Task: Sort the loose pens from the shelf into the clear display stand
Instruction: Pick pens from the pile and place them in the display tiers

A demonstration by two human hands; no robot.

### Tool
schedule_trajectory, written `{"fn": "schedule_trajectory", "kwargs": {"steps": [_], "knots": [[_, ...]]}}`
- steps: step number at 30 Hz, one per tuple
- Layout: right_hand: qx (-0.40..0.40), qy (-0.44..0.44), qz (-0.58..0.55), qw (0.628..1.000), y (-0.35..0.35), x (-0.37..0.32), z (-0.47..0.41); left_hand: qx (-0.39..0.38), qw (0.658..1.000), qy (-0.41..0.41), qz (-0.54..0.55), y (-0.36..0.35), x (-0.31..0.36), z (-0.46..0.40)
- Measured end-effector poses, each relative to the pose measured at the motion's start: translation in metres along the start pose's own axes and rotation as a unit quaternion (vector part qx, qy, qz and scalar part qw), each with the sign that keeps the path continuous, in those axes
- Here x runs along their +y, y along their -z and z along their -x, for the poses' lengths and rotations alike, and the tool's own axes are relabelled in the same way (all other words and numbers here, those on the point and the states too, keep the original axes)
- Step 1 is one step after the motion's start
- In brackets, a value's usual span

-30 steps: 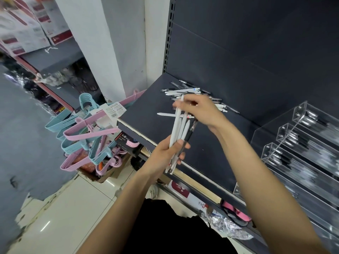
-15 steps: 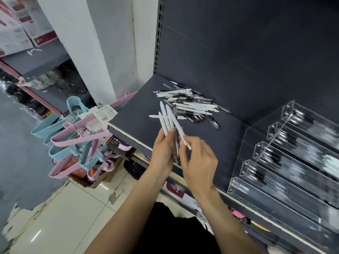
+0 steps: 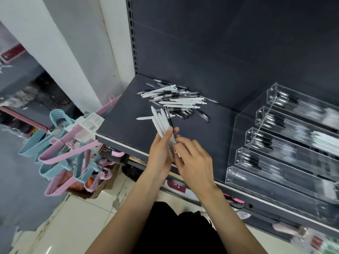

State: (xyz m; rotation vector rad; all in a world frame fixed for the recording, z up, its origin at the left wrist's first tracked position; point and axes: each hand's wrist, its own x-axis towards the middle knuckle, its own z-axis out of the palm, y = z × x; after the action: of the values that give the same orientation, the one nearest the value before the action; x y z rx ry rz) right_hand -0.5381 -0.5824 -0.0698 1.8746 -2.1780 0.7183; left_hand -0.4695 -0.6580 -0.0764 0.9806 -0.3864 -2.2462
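Observation:
My left hand grips a bundle of pens, mostly white with one black-tipped clear pen, fanned upward above the shelf's front edge. My right hand touches the lower ends of that bundle with its fingertips. A pile of loose pens, white and clear-black, lies on the dark shelf behind the hands. One white pen lies apart at the pile's left. The clear display stand sits at the right with stepped troughs holding pens.
Pink and blue hangers hang off the shelf's left end over a cardboard box. A white pillar rises to the left. The shelf's dark back panel stands behind the pile. Tiled floor lies below.
My right hand came down from the tops of the pens to their lower ends beside my left hand. The bundle now fans upward. The view has shifted right, showing more of the stand.

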Motion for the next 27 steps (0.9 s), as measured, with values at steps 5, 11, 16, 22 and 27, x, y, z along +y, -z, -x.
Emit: {"fn": "schedule_trajectory", "kwargs": {"steps": [5,11,16,22,27], "knots": [[-0.113,0.011,-0.051,0.992,0.014,0.031,0.019,0.007,0.999,-0.02,-0.033,-0.008,-0.017,0.0],[0.015,-0.181,-0.269,0.946,0.065,0.079,0.031,-0.032,0.989,-0.051,-0.133,-0.052,-0.054,0.016],[-0.031,-0.238,-0.255,0.937,0.105,0.148,0.047,-0.09,0.947,-0.111,-0.286,-0.11,-0.128,0.045],[-0.066,-0.287,-0.304,0.906,0.167,0.223,0.096,-0.109,0.885,-0.175,-0.417,-0.173,-0.223,0.077],[-0.081,-0.37,-0.497,0.781,0.2,0.258,0.135,-0.104,0.866,-0.213,-0.441,-0.201,-0.279,0.099]]}}
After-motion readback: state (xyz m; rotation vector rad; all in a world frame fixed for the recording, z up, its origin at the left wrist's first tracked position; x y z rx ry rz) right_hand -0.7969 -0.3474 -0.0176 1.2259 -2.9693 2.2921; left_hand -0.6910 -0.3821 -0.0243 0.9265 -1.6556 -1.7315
